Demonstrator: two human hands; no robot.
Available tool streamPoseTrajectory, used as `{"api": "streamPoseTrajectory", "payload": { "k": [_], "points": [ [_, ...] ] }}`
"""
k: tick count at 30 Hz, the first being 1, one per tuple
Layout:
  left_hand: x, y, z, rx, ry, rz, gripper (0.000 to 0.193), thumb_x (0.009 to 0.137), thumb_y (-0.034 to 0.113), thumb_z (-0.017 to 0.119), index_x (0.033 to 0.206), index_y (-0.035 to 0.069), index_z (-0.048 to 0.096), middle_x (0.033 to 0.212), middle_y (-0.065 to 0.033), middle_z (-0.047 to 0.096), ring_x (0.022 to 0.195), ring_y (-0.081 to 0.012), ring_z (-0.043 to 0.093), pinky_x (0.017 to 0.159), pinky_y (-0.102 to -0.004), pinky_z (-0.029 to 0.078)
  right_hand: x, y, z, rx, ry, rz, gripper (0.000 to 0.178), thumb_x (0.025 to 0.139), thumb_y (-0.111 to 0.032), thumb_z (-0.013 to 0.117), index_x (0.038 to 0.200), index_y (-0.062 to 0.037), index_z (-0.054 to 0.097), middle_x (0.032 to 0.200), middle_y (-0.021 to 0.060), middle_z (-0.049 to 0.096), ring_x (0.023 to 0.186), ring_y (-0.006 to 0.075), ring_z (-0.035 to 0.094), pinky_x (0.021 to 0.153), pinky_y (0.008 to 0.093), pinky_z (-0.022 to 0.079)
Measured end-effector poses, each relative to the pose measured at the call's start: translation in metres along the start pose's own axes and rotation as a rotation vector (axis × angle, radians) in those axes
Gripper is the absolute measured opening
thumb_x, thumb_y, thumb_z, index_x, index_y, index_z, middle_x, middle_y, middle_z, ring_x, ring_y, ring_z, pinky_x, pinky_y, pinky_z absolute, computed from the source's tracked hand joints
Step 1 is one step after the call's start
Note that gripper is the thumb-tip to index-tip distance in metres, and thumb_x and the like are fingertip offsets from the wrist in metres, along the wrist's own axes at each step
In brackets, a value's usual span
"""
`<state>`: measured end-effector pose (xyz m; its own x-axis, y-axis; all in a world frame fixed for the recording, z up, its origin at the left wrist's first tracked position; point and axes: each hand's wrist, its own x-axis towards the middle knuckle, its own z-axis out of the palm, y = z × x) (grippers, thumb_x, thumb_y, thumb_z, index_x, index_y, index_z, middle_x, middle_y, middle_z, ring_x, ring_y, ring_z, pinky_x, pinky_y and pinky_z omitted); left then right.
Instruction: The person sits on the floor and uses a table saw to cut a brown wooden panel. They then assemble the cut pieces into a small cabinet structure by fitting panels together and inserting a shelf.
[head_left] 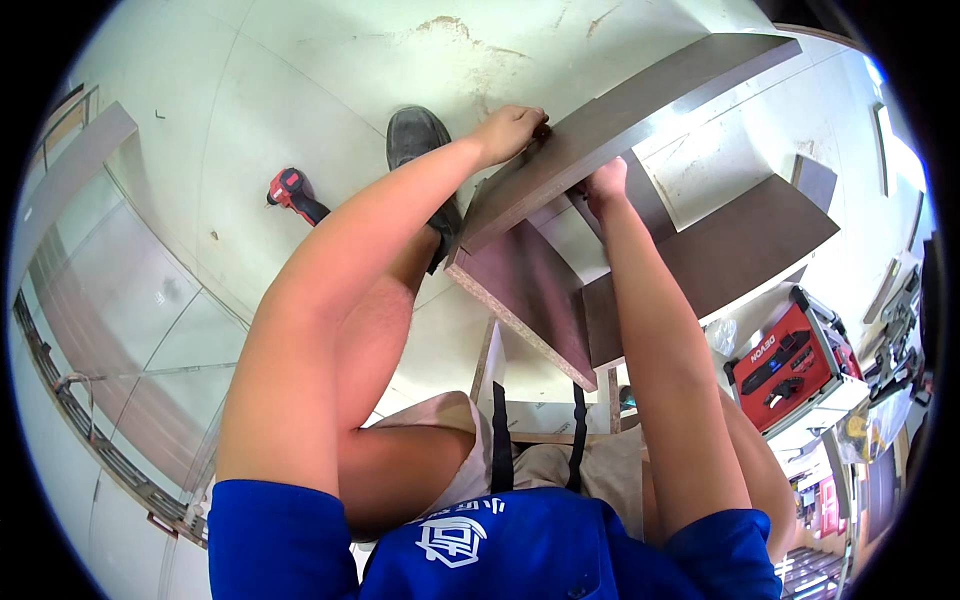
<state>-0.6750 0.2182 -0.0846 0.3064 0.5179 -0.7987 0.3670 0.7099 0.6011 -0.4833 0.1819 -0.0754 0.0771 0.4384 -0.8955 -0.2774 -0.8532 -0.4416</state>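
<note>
My left hand (510, 130) sits at about twelve o'clock from my chest, fingers curled shut over the near end of the long dark board (620, 120), gripping its top edge. That board runs from my hand up toward two o'clock, its pale edge strip catching the light. My right hand (605, 185) is just beside it, at one o'clock, tucked under the same board; its fingers are bent against the underside, but I cannot tell how tightly they close or whether they pinch anything small. Below both hands, a brown panel (525, 285) stands on edge, its raw chipboard edge facing me, and it meets a second brown panel (730, 245) that spreads out toward three o'clock. My black shoe (415, 135) rests on the pale floor (300, 80) just left of my left hand. A red power drill (292, 195) lies on the floor at ten o'clock, well apart from the boards. A red tool case (785, 365) lies open at four o'clock.
</note>
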Motion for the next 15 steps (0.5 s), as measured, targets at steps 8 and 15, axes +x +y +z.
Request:
{"api": "streamPoseTrajectory", "payload": {
  "k": [8,15],
  "points": [
    [-0.013,-0.011,0.007,0.003,0.101,0.164,0.043,0.1,0.033,0.046,0.11,-0.003,0.066,0.096,-0.0142,0.072,0.088,-0.0229,0.065,0.082,-0.0365,0.049,0.008,0.026,0.0,-0.009,-0.06,-0.018,0.009,0.086,-0.007,0.068,0.08,-0.0018,0.064,0.07,0.0057,0.064,0.056,0.0138,0.061,0.049,0.0274,0.049],
    [-0.017,-0.015,0.011,0.252,0.087,0.236,0.037,0.102,0.022,0.045,0.122,-0.004,0.063,0.112,-0.016,0.07,0.104,-0.0206,0.065,0.093,-0.034,0.048,0.006,0.02,0.001,-0.071,-0.075,-0.003,0.007,0.086,-0.006,0.067,0.081,-0.0013,0.067,0.073,0.0069,0.066,0.057,0.014,0.061,0.049,0.027,0.049]
  ]
}}
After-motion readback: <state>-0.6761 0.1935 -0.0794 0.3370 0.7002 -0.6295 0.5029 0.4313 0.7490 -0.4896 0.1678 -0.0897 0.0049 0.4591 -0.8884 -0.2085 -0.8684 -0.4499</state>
